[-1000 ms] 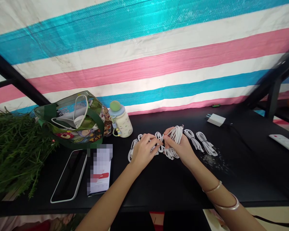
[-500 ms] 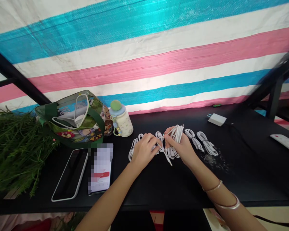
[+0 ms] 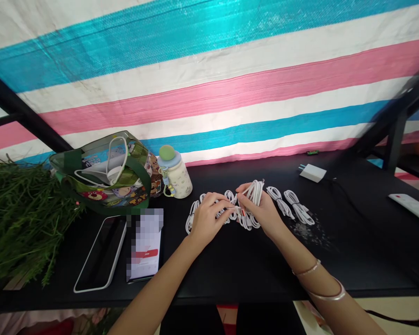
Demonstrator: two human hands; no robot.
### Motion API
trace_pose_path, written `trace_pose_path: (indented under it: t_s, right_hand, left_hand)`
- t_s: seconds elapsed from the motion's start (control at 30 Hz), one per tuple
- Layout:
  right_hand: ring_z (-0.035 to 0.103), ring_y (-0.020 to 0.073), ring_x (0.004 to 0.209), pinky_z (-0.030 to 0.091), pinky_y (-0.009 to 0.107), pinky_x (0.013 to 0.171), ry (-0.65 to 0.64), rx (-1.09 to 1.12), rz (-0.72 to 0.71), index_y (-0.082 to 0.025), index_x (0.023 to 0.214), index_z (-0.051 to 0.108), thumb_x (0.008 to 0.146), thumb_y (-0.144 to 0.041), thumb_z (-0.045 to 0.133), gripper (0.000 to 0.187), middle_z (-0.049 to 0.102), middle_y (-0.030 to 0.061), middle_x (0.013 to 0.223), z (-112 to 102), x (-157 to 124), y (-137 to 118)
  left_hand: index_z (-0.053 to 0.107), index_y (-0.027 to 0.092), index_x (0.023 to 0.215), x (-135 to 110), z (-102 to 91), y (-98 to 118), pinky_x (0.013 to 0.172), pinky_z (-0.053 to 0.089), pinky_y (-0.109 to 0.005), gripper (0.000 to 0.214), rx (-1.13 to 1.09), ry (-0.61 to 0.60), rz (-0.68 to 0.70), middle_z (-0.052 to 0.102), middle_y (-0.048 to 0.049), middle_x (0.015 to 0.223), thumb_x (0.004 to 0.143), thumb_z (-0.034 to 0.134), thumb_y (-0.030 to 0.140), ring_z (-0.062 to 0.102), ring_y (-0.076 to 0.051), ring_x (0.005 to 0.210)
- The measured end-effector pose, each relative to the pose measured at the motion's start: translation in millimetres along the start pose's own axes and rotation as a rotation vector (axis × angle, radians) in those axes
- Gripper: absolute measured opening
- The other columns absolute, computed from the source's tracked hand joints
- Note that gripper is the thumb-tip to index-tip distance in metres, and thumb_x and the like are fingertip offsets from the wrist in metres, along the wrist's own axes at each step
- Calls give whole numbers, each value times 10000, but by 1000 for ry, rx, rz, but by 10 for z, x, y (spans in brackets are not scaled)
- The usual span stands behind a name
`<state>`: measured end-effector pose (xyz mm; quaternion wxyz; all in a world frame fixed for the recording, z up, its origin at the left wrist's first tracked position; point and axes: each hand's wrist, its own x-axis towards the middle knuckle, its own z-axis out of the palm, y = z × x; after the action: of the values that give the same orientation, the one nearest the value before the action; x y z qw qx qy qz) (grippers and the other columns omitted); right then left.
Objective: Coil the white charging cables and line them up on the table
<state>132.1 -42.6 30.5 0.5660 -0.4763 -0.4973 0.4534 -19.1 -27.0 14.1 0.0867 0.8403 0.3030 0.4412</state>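
My right hand is closed around a coiled white charging cable, held just above the black table. Beside it on the left, my left hand pinches the same cable near its end, thumb and fingertips together. A plug with a reddish inside shows between the two hands. Several more bundled white cables lie on the table around and partly behind my hands. One bundle sits at the left, and two bundles, a nearer one and a farther one, lie right of my right hand.
On the left are a green bag, a lidded cup, two phones, one dark and one lit, and leafy greenery. A white charger and a power strip lie right. Small scraps dot the table.
The cable end that hung down between my hands has swung up, and its plug now shows a reddish inside. Both hands stay almost in place; the view has shifted slightly.
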Motion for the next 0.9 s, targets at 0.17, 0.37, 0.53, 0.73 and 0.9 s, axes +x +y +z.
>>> trace_pose_path:
  t_s: [0.17,0.37,0.53,0.73,0.9]
  right_hand:
    - [465,88,422,425,254,420,-4,16,6,-214,784,526,605,-533,729,419,495,-80,530,10,7,28]
    - [462,89,424,440,262,433,-32,8,-14,-213,830,534,638,-570,709,441,481,-82,549,-16,11,117]
    - [435,97,400,407,257,431,-61,18,-51,-213,866,540,697,-604,649,440,466,-86,484,-25,38,260]
    - [510,132,470,459,288,518,-81,-1,25,-204,905,569,716,-608,632,450,507,-58,514,-19,-8,212]
    - [596,176,620,513,337,672,-141,-28,54,-218,1015,599,754,-547,628,421,605,-12,646,-67,-28,188]
  left_hand:
    - [626,178,867,-19,29,-22,686,486,-252,128,-53,-25,-74,668,-21,775,902,523,247,606,-154,740]
    - [604,202,959,-48,39,-43,633,473,-237,117,-137,-106,-256,661,10,762,857,547,210,615,-136,679]
    - [590,218,1005,-41,36,-25,618,472,-226,175,-211,-128,-295,652,27,738,832,568,203,625,-130,676]
    - [577,233,989,-28,14,2,620,478,-231,217,-254,-172,-319,642,41,714,786,649,250,615,-128,650]
    - [595,224,915,-24,17,5,612,463,-238,176,-197,-224,-301,636,33,714,763,675,261,602,-137,656]
